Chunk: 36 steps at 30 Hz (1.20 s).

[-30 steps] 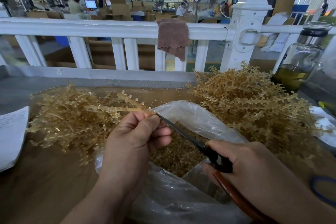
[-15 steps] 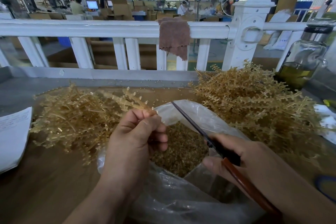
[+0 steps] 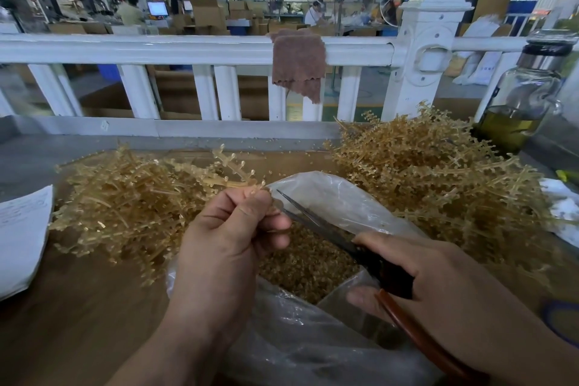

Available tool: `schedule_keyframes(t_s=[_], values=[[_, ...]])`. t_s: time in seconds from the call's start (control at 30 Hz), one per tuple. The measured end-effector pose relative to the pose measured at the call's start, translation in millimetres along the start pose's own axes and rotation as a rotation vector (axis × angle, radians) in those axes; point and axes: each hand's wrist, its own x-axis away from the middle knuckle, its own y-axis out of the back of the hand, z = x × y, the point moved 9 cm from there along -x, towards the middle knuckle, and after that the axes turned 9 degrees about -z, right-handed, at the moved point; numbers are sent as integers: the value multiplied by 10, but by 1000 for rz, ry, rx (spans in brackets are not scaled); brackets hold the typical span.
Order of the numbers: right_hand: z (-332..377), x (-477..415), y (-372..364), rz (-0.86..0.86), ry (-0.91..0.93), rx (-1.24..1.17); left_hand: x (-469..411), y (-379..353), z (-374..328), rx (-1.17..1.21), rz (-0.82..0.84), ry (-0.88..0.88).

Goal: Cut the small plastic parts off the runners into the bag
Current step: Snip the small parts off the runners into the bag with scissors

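My left hand (image 3: 232,238) pinches a pale amber runner (image 3: 233,166) that sticks up and to the left, above the open mouth of a clear plastic bag (image 3: 338,197). Cut amber parts (image 3: 300,263) fill the bag's bottom. My right hand (image 3: 438,285) grips scissors (image 3: 316,226) with black pivot and red-brown handles. Their blades are slightly apart, with the tips just right of my left fingertips, over the bag.
A heap of runners (image 3: 125,207) lies left of the bag; a bigger heap (image 3: 432,178) lies to the right. Paper (image 3: 22,238) sits at the left edge, a glass bottle (image 3: 526,94) at the far right. A white railing (image 3: 188,50) with a brown cloth (image 3: 297,63) closes the back.
The scissor blades swung away to the right from the runner, then came back toward my left fingertips. My left hand has kept its hold on the runner.
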Motion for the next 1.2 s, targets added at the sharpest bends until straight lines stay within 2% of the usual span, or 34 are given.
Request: schedule_keyframes(t_s=[0.87,1.2], values=[[36,36,91,-23,24,62,28,-19,-8,-36,29,-2],[10,28,128,-82,8,89,62,-95,-44,-53,48,-41]])
